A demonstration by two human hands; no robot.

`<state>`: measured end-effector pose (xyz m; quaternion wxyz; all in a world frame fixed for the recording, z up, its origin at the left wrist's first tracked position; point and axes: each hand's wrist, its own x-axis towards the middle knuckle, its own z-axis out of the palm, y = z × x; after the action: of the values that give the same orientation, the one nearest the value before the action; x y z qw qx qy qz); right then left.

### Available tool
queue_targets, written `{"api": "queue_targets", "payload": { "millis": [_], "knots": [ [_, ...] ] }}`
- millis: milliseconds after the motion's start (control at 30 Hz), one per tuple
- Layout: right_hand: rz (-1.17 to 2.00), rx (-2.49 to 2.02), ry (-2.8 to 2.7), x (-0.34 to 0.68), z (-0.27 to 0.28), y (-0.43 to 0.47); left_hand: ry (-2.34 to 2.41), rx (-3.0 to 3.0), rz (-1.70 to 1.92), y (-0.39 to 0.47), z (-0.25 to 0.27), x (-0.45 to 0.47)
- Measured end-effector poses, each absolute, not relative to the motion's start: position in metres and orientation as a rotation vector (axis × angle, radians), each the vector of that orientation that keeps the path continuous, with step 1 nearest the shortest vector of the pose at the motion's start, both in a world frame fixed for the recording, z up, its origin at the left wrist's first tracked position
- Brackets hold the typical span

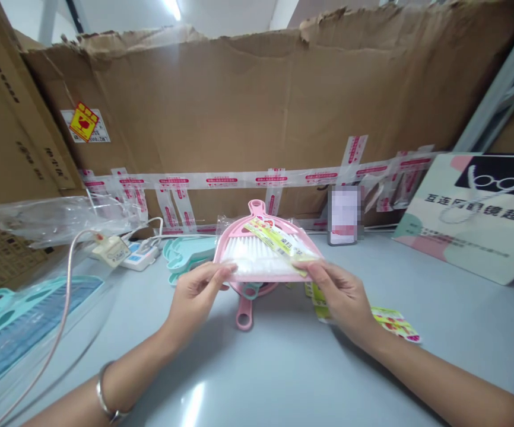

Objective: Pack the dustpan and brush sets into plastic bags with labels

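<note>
Both hands hold up a pink dustpan (221, 252) with a white-bristled brush (250, 252) lying in it, wrapped in clear plastic. A yellow-green label card (272, 237) lies slantwise over the bristles. My left hand (199, 290) pinches the near left corner between thumb and fingers. At the near right corner, my right hand (339, 293) grips the pan and its wrapping in the same way. Below the held set, another pink handle (244, 314) shows on the table, mostly covered. Yellow-green cards (394, 323) lie partly hidden behind my right hand.
Teal dustpans (190, 255) lie behind my left hand. More teal pieces in plastic (29, 320) sit at far left, with a cable (67, 296) across them. A power strip (141, 255), phone (344, 216) and printed sign (466, 219) stand before a large cardboard box (239, 107).
</note>
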<state>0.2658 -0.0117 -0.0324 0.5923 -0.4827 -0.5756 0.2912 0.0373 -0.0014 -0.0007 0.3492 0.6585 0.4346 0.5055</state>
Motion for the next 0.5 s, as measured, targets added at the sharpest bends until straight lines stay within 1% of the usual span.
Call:
{"api": "queue_targets", "payload": {
  "millis": [233,500],
  "knots": [
    [0.67,-1.005,-1.313,0.261,-0.036,-0.012,1.151,1.665,1.323,-0.002,-0.006,0.038],
    [0.625,-0.977,-1.329,0.261,-0.043,-0.019,1.022,1.602,1.283,-0.007,-0.003,0.04]
  ]
}}
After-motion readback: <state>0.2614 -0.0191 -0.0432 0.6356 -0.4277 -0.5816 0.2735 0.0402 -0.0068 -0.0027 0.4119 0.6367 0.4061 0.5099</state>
